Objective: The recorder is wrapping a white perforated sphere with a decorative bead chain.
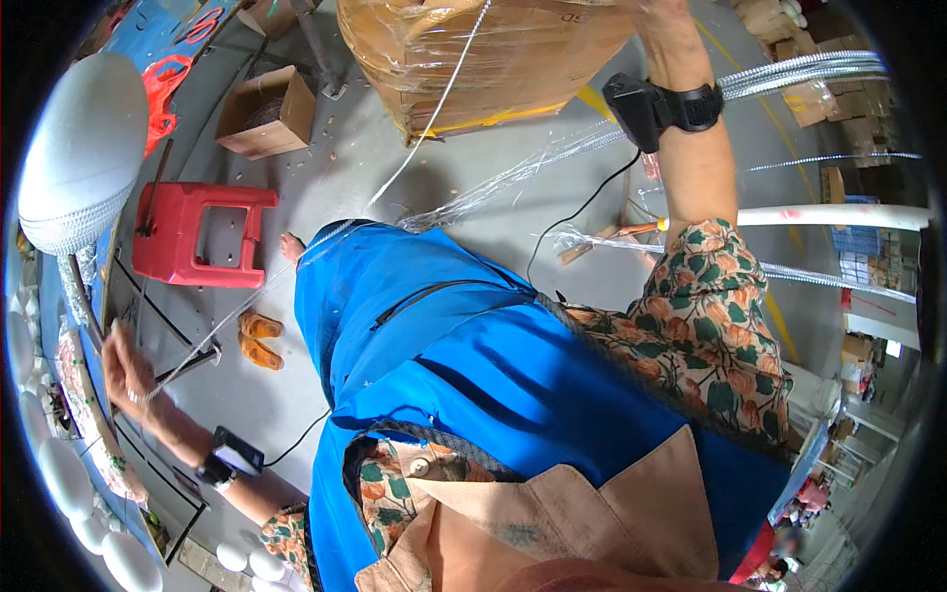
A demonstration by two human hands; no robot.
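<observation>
My left hand [128, 370] is at the left side with its fingers curled, beside a thin metal rod [87, 306]. A silvery white cord [258, 292] passes along the heel of this hand and appears held in it, stretching across to my lap and up past the top edge. Above the hand stands a large white egg-shaped form [84, 138], its lower end wound with silvery braid [74, 229]. My right hand [656, 8] is raised at the top, mostly cut off by the edge; its fingers are hidden. Dark straps with small boxes sit on both wrists.
A big film-wrapped carton [483, 59] stands ahead. A red plastic stool [202, 235], an open cardboard box [264, 113] and orange shoes [260, 340] are on the floor. Silvery strands [799, 71] stretch off rightward, near a white pole [829, 216]. Several white ovals [64, 479] line the left.
</observation>
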